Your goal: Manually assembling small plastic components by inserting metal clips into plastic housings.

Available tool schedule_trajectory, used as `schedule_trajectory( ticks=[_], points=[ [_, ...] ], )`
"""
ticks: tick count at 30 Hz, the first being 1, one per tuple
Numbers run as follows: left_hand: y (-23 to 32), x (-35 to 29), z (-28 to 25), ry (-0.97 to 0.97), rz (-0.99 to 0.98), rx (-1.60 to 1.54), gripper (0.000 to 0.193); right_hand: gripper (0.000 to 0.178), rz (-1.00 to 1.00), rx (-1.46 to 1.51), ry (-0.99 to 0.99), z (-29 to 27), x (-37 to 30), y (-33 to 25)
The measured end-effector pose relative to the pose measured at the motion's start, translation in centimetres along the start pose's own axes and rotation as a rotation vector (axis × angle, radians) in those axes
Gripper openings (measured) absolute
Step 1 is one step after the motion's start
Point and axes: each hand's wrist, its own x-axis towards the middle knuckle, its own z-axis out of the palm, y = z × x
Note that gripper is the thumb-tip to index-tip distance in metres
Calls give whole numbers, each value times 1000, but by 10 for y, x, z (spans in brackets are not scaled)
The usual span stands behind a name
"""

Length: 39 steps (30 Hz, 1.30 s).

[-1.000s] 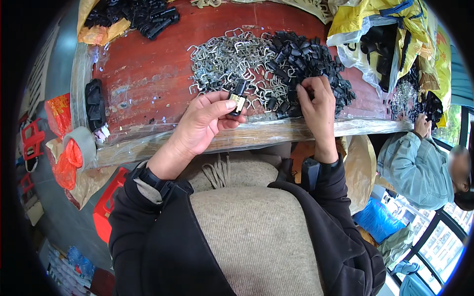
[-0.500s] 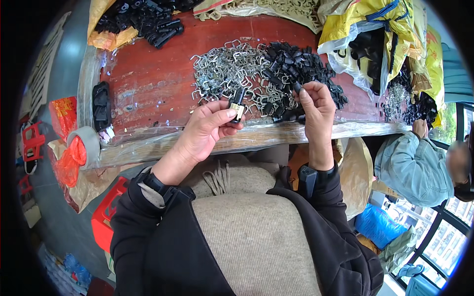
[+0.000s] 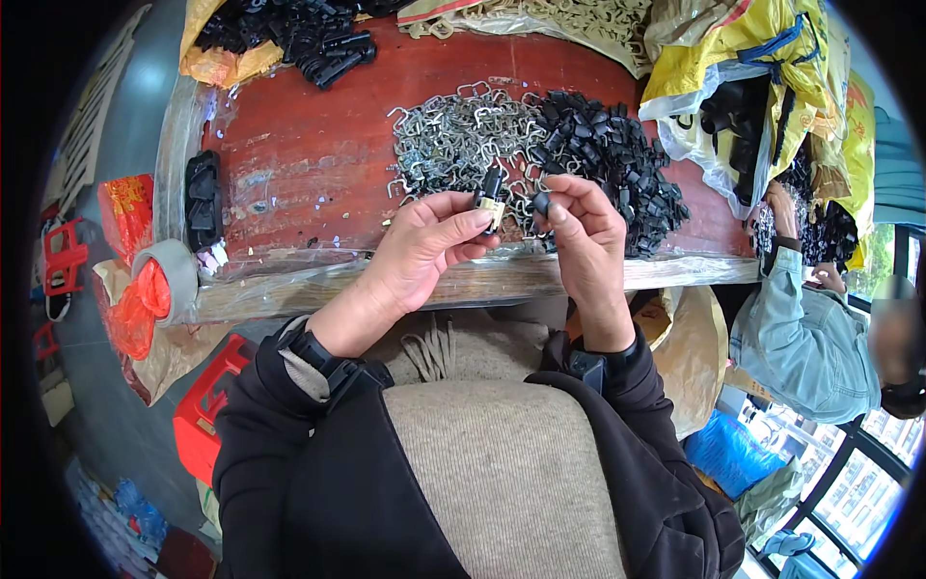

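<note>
In the head view, the person's left hand is raised just over the near edge of a red-topped workbench. Its thumb and fingertips are pinched around a small black part with a pale yellowish band, which stands roughly upright above the fingertips. The right hand is level with it and just beside it, fingers curled, with a small black plastic piece nipped between thumb and forefinger. The two held pieces are close together, with a small gap between them.

Directly beyond the fingertips of both hands lies a heap of bent silver wire clips, spread on the bench. To the right of that heap, beyond the right hand's fingers, sits a pile of black plastic pieces, touching the wire clips along its left edge. Far beyond the left fingers, at the bench's back corner, more black parts rest on yellow sheeting. Well to the left of the left hand a stack of black parts lies by the bench edge, with a roll of tape just below it.

To the right of the right hand, well apart, another person in a light blue jacket reaches a hand into yellow sacks holding black parts.
</note>
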Motion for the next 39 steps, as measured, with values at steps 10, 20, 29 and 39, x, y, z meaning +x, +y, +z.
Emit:
schedule_trajectory(
  ticks=[10, 20, 29, 39],
  points=[
    [-3, -5, 8, -21, -72, 67, 24, 23, 39, -441, -199, 8, -10, -24],
    [-5, -10, 15, -70, -140, 88, 24, 14, -308, -586, -26, 13, -14, -12],
    [-6, -6, 17, -169, -163, 90, 25, 16, -498, -702, 38, 10, -22, -4],
    [2, 10, 0, -137, -38, 204, 27, 14, -539, -1372, 314, -147, 69, -65]
  ],
)
